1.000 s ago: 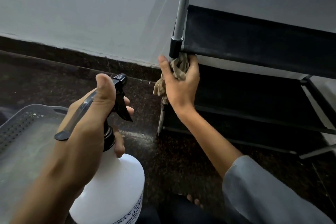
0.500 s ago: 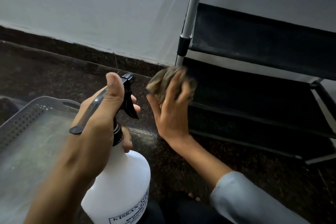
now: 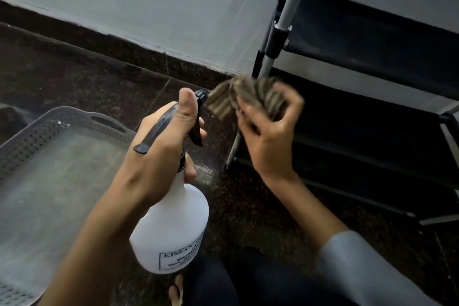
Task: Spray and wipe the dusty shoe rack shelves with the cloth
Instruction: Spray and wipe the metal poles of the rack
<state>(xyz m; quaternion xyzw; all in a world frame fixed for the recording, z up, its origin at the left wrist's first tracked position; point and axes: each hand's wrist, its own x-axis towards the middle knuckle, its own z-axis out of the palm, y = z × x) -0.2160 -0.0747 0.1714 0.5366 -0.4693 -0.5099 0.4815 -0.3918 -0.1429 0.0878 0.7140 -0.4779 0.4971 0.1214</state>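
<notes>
Both our hands are busy in the head view: our left hand (image 3: 159,154) wraps the neck of the white spray bottle (image 3: 171,228), nozzle toward the cloth (image 3: 248,99), which our right hand (image 3: 270,136) bunches in curled fingers just beside the shoe rack (image 3: 372,62) post, off its black shelves; a grey perforated tray (image 3: 49,131) sits left.

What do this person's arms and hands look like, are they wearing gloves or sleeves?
No gloves: both hands, the left hand and the right hand, are bare, with no rings or watch visible. The left forearm is uncovered; the right arm wears a pale grey-blue long sleeve pushed partway up the forearm.
</notes>
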